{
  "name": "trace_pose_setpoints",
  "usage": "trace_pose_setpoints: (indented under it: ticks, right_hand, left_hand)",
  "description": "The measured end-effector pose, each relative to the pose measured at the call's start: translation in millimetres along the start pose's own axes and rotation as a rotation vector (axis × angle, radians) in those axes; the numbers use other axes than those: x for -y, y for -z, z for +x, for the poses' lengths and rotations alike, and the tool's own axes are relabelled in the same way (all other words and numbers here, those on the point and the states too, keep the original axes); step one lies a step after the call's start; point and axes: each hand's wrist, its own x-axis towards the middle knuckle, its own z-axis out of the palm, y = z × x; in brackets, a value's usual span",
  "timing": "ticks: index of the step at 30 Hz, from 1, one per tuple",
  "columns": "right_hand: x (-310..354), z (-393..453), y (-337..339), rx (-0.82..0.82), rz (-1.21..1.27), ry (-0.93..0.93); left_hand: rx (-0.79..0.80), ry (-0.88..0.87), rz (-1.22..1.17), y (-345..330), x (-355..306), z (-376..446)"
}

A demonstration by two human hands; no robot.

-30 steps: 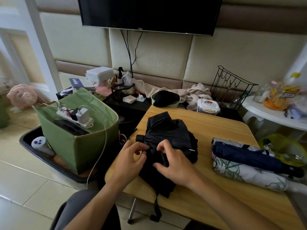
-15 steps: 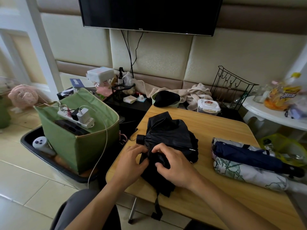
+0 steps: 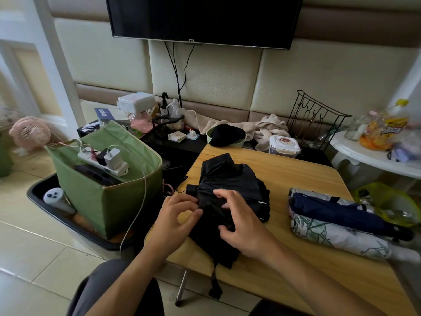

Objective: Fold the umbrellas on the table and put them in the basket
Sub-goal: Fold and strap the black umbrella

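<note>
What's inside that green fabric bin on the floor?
Across the open top of the green bin lies a white power strip with chargers plugged in, resting on a dark flat object. Whatever sits deeper is covered.

A home living room; wall-mounted television (image 3: pixel 202 17); padded wall (image 3: pixel 319 83).

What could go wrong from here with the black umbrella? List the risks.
1. The black umbrella lies loose and bunched; both the left hand and the right hand hold only its middle, so folds may spring open.
2. Its strap dangles over the table edge and could snag.
3. The green basket already holds a power strip with chargers plugged in; an umbrella dropped in could knock them.
</note>
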Motion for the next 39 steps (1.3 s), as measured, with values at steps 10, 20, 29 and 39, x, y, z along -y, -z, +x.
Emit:
trace_pose_setpoints:
  ticks: [10, 20, 29, 39]
  right_hand:
    - [3.6, -4.7, 5.1, -0.183, -0.199, 0.164]
    - [8.6, -16.3, 5.9, -0.068, -0.299, 0.145]
    - [17.5, -20.8, 9.4, -0.006, -0.3, 0.17]
    - [18.0, -23.2, -0.4, 0.084, -0.249, 0.175]
  left_hand:
    - [0.008, 0.206, -0.179, 6.0, -5.1, -2.1]
    - [0.01, 0.384, -0.323, 10.5, -14.8, -6.5]
    - [-0.001, 0.417, -0.115, 10.6, -15.8, -9.0]
    - [0.046, 0.402, -0.049, 13.4, -19.8, -12.1]
